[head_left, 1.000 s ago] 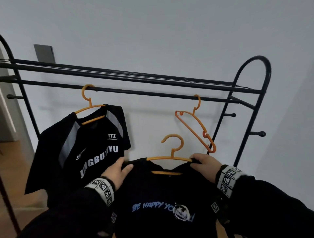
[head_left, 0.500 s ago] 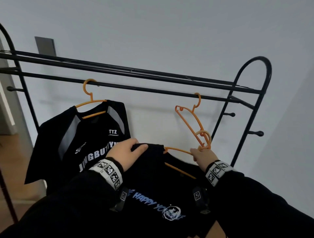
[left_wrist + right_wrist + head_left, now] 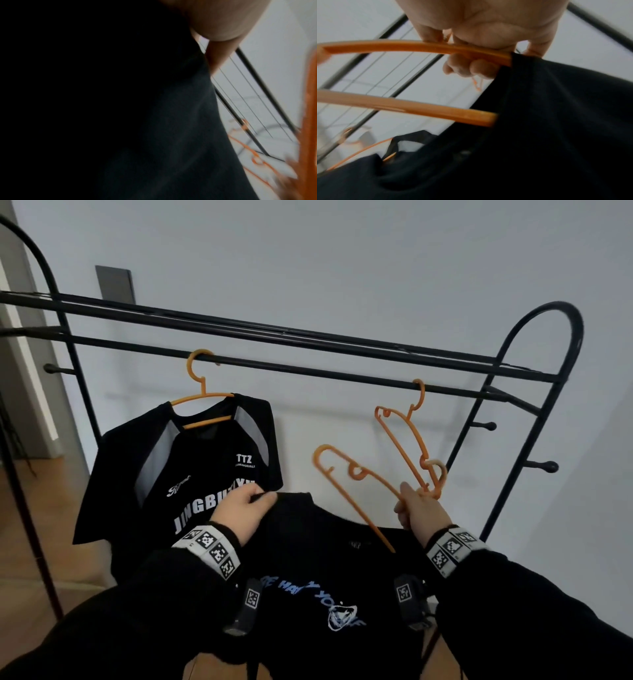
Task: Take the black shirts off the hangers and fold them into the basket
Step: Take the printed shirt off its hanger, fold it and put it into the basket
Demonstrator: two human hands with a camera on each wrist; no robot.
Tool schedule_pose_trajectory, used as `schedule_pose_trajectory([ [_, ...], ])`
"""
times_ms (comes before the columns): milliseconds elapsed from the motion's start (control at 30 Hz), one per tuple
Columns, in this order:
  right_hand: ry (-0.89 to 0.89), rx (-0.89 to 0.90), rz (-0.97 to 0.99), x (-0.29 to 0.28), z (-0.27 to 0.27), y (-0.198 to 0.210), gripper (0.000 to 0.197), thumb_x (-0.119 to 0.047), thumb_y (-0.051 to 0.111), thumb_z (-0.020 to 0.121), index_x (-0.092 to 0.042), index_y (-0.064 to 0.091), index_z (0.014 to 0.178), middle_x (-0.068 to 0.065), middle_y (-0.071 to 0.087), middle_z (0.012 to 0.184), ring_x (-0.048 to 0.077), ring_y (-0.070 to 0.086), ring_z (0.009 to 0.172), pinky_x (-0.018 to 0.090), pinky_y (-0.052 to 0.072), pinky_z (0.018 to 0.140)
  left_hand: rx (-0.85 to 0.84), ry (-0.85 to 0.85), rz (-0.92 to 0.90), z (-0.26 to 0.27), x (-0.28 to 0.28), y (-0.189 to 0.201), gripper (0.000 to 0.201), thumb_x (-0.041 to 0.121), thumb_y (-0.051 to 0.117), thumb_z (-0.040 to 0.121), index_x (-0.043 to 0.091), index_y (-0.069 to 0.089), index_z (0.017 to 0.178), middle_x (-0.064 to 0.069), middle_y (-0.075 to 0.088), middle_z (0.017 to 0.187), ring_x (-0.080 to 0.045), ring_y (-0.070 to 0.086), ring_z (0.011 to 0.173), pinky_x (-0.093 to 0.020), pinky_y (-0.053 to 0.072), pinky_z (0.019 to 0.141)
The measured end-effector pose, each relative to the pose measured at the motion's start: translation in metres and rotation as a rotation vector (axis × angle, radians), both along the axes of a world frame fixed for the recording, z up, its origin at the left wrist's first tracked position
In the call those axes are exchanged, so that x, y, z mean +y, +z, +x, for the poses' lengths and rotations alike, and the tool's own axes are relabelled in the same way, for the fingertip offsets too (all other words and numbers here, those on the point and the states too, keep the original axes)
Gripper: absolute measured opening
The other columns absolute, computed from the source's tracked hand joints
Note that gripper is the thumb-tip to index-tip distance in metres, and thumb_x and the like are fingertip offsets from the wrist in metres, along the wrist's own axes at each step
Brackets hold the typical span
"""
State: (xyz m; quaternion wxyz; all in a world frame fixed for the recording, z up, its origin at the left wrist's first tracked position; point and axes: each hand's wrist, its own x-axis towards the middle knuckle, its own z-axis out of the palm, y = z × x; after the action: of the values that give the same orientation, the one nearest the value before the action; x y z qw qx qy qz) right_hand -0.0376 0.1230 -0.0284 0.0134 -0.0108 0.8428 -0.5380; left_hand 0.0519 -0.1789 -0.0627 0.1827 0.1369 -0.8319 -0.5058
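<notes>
A black shirt point(image 3: 318, 570) with blue lettering hangs low in front of me. My left hand point(image 3: 245, 508) pinches its shoulder fabric, and black cloth point(image 3: 154, 121) fills the left wrist view. My right hand point(image 3: 416, 508) grips an orange hanger point(image 3: 352, 484), tilted up to the left, its lower end still inside the shirt's neck. In the right wrist view the fingers point(image 3: 471, 67) curl round the hanger's bars point(image 3: 419, 47) where they enter the shirt point(image 3: 556, 121). A second black shirt point(image 3: 191, 474) with white lettering hangs on another orange hanger point(image 3: 202, 392) from the rack. No basket is in view.
A black metal clothes rack point(image 3: 308, 368) with several rails spans the view before a pale wall. An empty orange hanger point(image 3: 411, 440) hangs from the rail near my right hand. Side pegs point(image 3: 544, 466) stick out at the rack's right end. Wood floor point(image 3: 20, 508) shows at left.
The right hand has swung the hanger up and leftward, so most of it is now out of the shirt's neck. The left hand keeps its pinch on the shoulder.
</notes>
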Motion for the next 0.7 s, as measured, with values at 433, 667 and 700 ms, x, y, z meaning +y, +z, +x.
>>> schedule_pose_trajectory([
  [433, 0.477, 0.125, 0.098, -0.034, 0.029, 0.006, 0.017, -0.036, 0.059, 0.094, -0.021, 0.067, 0.094, 0.001, 0.073, 0.087, 0.021, 0.068, 0.083, 0.042, 0.056, 0.079, 0.192, -0.193, 0.211, -0.001, 0.066, 0.031, 0.036, 0.038, 0.046, 0.097, 0.02, 0.07, 0.077, 0.005, 0.064, 0.077, -0.014, 0.061, 0.083, -0.035, 0.046, 0.085],
  [667, 0.382, -0.039, 0.028, -0.018, 0.024, -0.005, 0.025, -0.028, 0.044, 0.102, -0.009, 0.058, 0.096, 0.011, 0.073, 0.079, 0.023, 0.063, 0.055, 0.028, 0.046, 0.048, 0.016, -0.073, 0.247, -0.017, 0.038, 0.042, 0.038, 0.039, 0.042, 0.097, 0.019, 0.073, 0.087, -0.011, 0.067, 0.096, -0.029, 0.061, 0.097, -0.044, 0.046, 0.094],
  [700, 0.324, 0.013, 0.045, -0.018, 0.018, -0.001, 0.023, -0.025, 0.044, 0.102, -0.01, 0.058, 0.092, 0.012, 0.068, 0.069, 0.02, 0.056, 0.05, 0.027, 0.042, 0.047, -0.041, -0.101, 0.179, -0.018, 0.037, 0.04, 0.037, 0.037, 0.043, 0.099, 0.016, 0.072, 0.092, -0.011, 0.068, 0.099, -0.028, 0.06, 0.099, -0.04, 0.045, 0.094],
])
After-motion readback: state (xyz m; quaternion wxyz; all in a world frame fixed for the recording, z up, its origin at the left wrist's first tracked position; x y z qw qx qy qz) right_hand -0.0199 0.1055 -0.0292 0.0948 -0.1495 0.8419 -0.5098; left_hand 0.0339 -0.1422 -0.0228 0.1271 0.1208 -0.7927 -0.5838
